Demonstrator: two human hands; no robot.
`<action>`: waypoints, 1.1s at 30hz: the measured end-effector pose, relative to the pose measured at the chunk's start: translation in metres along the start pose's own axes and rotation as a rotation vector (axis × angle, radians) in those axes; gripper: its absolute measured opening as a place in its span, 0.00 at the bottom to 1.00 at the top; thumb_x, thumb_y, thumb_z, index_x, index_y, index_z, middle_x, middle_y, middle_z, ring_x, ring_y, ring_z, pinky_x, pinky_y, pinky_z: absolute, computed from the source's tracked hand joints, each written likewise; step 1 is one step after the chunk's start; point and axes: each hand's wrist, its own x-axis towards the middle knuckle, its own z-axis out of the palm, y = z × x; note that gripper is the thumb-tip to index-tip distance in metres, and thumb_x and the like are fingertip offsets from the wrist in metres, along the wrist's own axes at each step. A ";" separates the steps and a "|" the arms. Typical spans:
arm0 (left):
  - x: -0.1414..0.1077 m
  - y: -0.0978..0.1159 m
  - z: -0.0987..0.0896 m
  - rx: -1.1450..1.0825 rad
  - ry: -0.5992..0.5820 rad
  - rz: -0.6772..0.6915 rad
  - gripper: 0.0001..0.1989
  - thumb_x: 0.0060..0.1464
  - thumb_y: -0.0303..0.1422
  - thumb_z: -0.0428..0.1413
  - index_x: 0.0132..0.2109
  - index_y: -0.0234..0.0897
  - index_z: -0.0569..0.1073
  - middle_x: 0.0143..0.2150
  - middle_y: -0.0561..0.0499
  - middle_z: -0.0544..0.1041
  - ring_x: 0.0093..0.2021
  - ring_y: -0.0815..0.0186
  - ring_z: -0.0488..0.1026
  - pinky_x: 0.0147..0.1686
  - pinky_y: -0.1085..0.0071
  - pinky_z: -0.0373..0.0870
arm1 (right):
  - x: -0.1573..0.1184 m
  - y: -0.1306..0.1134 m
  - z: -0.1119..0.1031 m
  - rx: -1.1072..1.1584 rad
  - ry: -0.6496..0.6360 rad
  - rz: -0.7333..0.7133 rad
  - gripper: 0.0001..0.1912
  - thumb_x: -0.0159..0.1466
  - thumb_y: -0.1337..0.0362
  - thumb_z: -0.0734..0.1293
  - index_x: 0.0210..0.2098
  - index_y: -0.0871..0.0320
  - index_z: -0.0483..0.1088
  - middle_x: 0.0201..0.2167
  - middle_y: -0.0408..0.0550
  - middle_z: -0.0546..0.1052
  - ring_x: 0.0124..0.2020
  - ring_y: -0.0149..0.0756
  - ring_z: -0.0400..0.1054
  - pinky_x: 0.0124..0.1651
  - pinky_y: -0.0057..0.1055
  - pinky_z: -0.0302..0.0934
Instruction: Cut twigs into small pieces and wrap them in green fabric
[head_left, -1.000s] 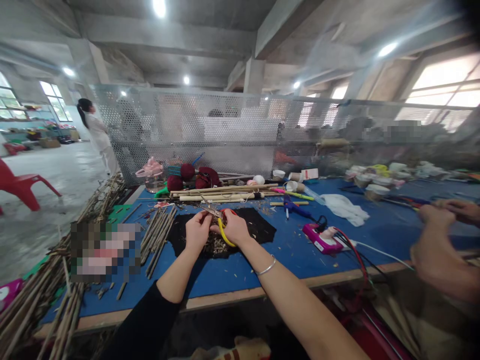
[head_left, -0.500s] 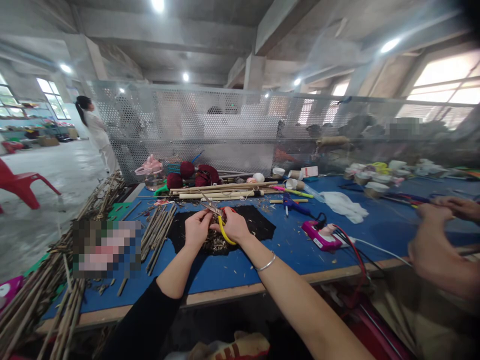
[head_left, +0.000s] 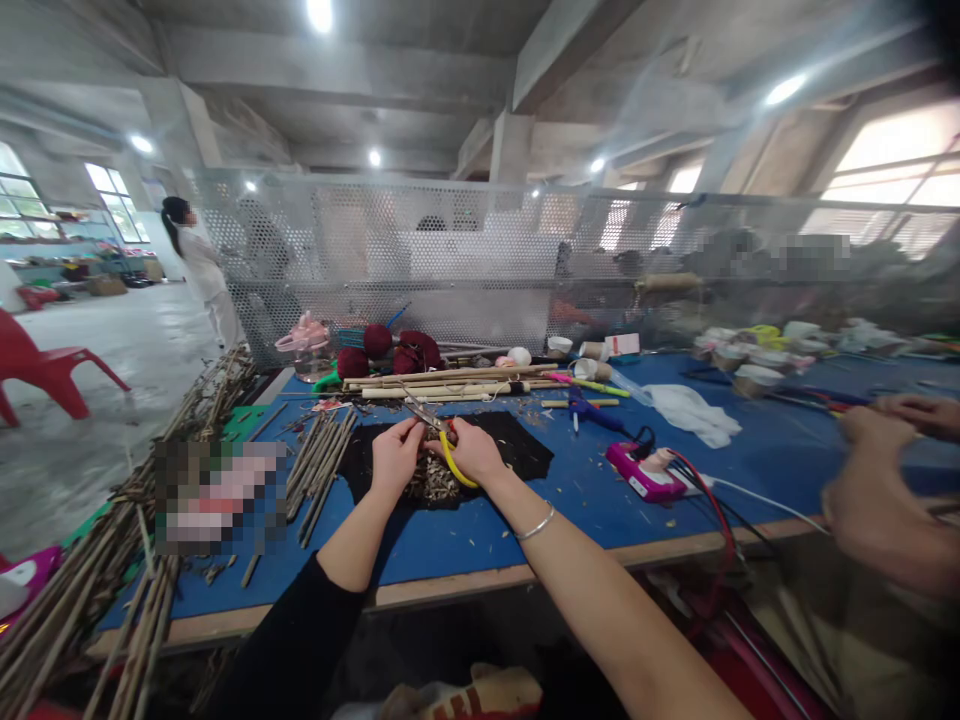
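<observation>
My right hand [head_left: 480, 455] is wrapped round scissors with a yellow handle [head_left: 458, 468], their metal blades [head_left: 424, 413] pointing up and to the left. Close beside the blades, my left hand [head_left: 394, 462] is closed in a pinch; whatever lies between its fingertips is too small to make out. Beneath both hands a black cloth [head_left: 526, 446] is spread on the blue tabletop, bearing a heap of small brown chips [head_left: 436, 482]. Left of the cloth lies a bunch of thin cut sticks [head_left: 324, 465].
Long twigs [head_left: 82, 600] pile along the table's left edge. Bamboo rods [head_left: 457, 380] and dark red yarn balls [head_left: 377, 341] lie at the back. To the right are a blue glue gun [head_left: 592, 411], a magenta power strip [head_left: 645, 473] with cables, and a co-worker's hands [head_left: 874, 450].
The view has shifted slightly. Both hands stay close together at the scissors, and a little more of the chip heap shows between them.
</observation>
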 end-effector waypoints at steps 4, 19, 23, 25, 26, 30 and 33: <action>0.001 -0.003 0.003 -0.091 -0.006 -0.086 0.17 0.46 0.37 0.56 0.42 0.32 0.76 0.31 0.49 0.77 0.24 0.70 0.70 0.22 0.77 0.66 | 0.001 0.002 0.000 -0.007 0.008 -0.006 0.27 0.54 0.38 0.59 0.35 0.56 0.64 0.30 0.49 0.75 0.31 0.37 0.69 0.29 0.26 0.51; 0.004 -0.003 0.003 -0.144 -0.064 -0.107 0.13 0.44 0.37 0.56 0.34 0.31 0.76 0.28 0.48 0.78 0.29 0.67 0.73 0.28 0.75 0.67 | -0.002 -0.002 -0.005 -0.063 0.050 -0.032 0.28 0.52 0.38 0.62 0.38 0.56 0.61 0.33 0.49 0.75 0.36 0.41 0.70 0.33 0.29 0.54; 0.003 -0.002 0.002 -0.020 -0.060 -0.001 0.12 0.45 0.36 0.56 0.34 0.32 0.78 0.31 0.48 0.79 0.33 0.65 0.74 0.35 0.73 0.68 | -0.003 -0.005 -0.007 -0.041 0.053 -0.031 0.28 0.52 0.39 0.63 0.38 0.57 0.61 0.33 0.49 0.74 0.36 0.40 0.70 0.33 0.29 0.54; 0.002 -0.002 0.002 0.001 -0.049 0.008 0.12 0.46 0.36 0.56 0.34 0.32 0.78 0.30 0.49 0.79 0.32 0.65 0.73 0.35 0.73 0.68 | -0.002 -0.005 -0.007 -0.045 0.039 -0.011 0.28 0.52 0.39 0.63 0.38 0.57 0.62 0.32 0.49 0.75 0.35 0.41 0.70 0.33 0.29 0.53; 0.002 -0.002 0.002 -0.001 -0.044 0.005 0.12 0.46 0.36 0.56 0.35 0.32 0.78 0.30 0.49 0.79 0.32 0.65 0.73 0.34 0.73 0.68 | -0.002 -0.005 -0.007 -0.044 0.031 0.000 0.28 0.52 0.39 0.63 0.38 0.57 0.62 0.31 0.49 0.75 0.35 0.41 0.70 0.32 0.28 0.53; 0.003 -0.003 0.005 -0.102 -0.022 -0.094 0.15 0.46 0.37 0.56 0.38 0.31 0.77 0.29 0.48 0.78 0.29 0.66 0.73 0.28 0.74 0.68 | -0.001 -0.003 -0.005 -0.034 0.024 0.016 0.26 0.52 0.39 0.63 0.35 0.56 0.63 0.30 0.48 0.75 0.33 0.39 0.70 0.31 0.28 0.52; 0.006 -0.005 0.007 -0.230 -0.012 -0.131 0.16 0.46 0.36 0.56 0.41 0.30 0.75 0.31 0.47 0.78 0.30 0.66 0.74 0.28 0.74 0.69 | -0.001 -0.003 -0.004 -0.030 0.047 0.007 0.27 0.51 0.39 0.63 0.34 0.56 0.63 0.30 0.47 0.74 0.33 0.39 0.70 0.32 0.28 0.52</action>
